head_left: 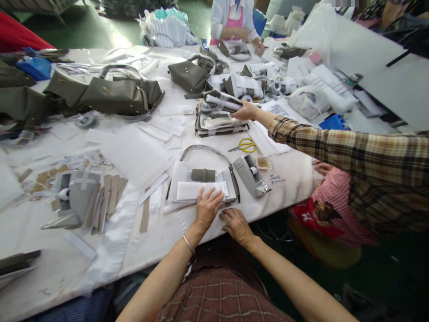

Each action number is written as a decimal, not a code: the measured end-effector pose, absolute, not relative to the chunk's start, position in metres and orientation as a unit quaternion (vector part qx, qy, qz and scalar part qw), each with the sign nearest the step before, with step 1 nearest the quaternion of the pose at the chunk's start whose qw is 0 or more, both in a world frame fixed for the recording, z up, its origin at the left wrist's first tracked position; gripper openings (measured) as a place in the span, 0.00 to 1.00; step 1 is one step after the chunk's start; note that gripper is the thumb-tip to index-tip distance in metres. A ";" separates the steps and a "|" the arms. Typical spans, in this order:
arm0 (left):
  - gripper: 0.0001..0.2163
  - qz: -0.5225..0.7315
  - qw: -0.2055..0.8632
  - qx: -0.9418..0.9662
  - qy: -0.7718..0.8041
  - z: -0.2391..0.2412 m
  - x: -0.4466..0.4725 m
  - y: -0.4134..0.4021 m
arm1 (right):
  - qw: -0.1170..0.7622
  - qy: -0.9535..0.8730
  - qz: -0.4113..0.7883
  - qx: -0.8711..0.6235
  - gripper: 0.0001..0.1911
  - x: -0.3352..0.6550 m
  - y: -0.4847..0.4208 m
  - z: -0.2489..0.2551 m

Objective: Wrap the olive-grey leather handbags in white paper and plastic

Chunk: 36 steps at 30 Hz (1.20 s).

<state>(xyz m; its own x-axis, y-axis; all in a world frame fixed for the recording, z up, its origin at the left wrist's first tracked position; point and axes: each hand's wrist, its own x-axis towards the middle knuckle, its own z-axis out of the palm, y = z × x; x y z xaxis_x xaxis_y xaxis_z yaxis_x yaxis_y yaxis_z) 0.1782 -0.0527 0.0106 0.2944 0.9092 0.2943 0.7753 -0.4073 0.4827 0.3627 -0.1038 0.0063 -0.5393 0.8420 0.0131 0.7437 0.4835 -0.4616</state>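
Observation:
A flat olive-grey handbag [236, 185] lies before me, mostly covered by white padding sheet, its wrapped handle [206, 147] arching away from me. Across its lower part rests a folded white foam strip [187, 191]. My left hand [208, 208] presses flat on the right end of that strip, fingers spread. Just right of it, my right hand [237, 225] rests at the bag's lower edge, fingers apart and slightly bent, holding nothing. An olive strap piece [203, 175] sits on the padding above the foam. A grey tape dispenser [251, 176] stands close to the bag's right side.
Yellow-handled scissors [247, 145] and a small clear dish [263, 163] lie beyond the dispenser. From the right, a co-worker's hand [246, 111] grips a wrapped bag above a bag stack [221, 127]. Another tape dispenser [72, 192] and cardboard strips [109, 197] are at left.

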 end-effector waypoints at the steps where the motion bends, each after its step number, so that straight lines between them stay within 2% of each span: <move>1: 0.13 0.265 0.113 0.801 0.525 0.010 0.179 -0.053 | 0.109 -0.860 0.198 -0.458 0.18 0.362 -0.099 0.002; 6: 0.14 0.250 0.065 0.830 0.495 0.004 0.185 -0.049 | 0.118 -0.889 0.143 -0.419 0.02 0.362 -0.085 -0.014; 11: 0.13 0.261 0.057 0.820 0.506 0.002 0.189 -0.046 | 0.140 -0.902 0.087 -0.398 0.10 0.360 -0.079 -0.022; 15: 0.12 0.286 0.064 0.808 0.512 0.000 0.190 -0.046 | 0.141 -0.910 0.103 -0.377 0.09 0.362 -0.072 -0.015; 23: 0.13 0.307 0.065 0.797 0.516 -0.003 0.189 -0.044 | 0.084 -0.910 0.171 -0.368 0.05 0.381 -0.099 -0.004; 28: 0.14 0.331 0.020 0.799 0.502 -0.004 0.188 -0.043 | 0.102 -0.902 0.184 -0.377 0.04 0.381 -0.101 -0.002; 31: 0.17 0.343 -0.021 0.809 0.477 -0.014 0.182 -0.039 | 0.131 -0.870 0.245 -0.407 0.04 0.370 -0.091 -0.001; 36: 0.21 0.349 -0.096 0.834 0.417 -0.034 0.174 -0.026 | 0.186 -0.712 0.371 -0.567 0.08 0.353 -0.075 0.000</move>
